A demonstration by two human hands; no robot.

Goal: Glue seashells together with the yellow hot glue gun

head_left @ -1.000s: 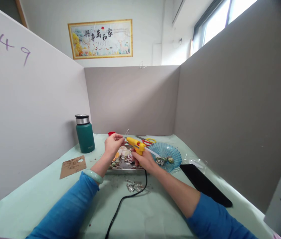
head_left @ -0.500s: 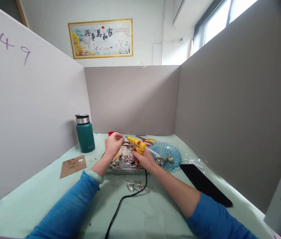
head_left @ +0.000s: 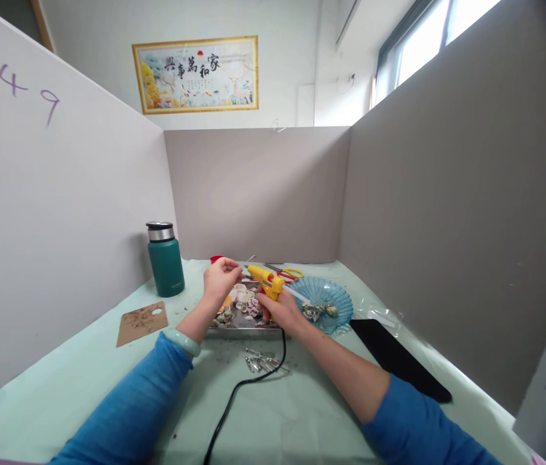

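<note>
My right hand (head_left: 280, 311) is wrapped round the handle of a yellow hot glue gun (head_left: 266, 280), whose nozzle points left and away. A white glue stick (head_left: 297, 295) sticks out of its back end. Close to the nozzle, my left hand (head_left: 222, 279) is closed in a pinch on something small that I cannot make out. Beneath both hands lies a metal tray (head_left: 244, 333) with seashells (head_left: 241, 295) in it, partly hidden by the hands. The gun's black cord (head_left: 234, 392) runs over the tray's front edge toward me.
Right of the tray stands a blue glass plate (head_left: 338, 292) with small shell pieces. Several metal hair clips (head_left: 261, 363) lie in front. A green bottle (head_left: 165, 265) and brown card (head_left: 142, 323) are left; scissors (head_left: 292, 274) behind; a black slab (head_left: 399, 358) right. Partitions enclose the table.
</note>
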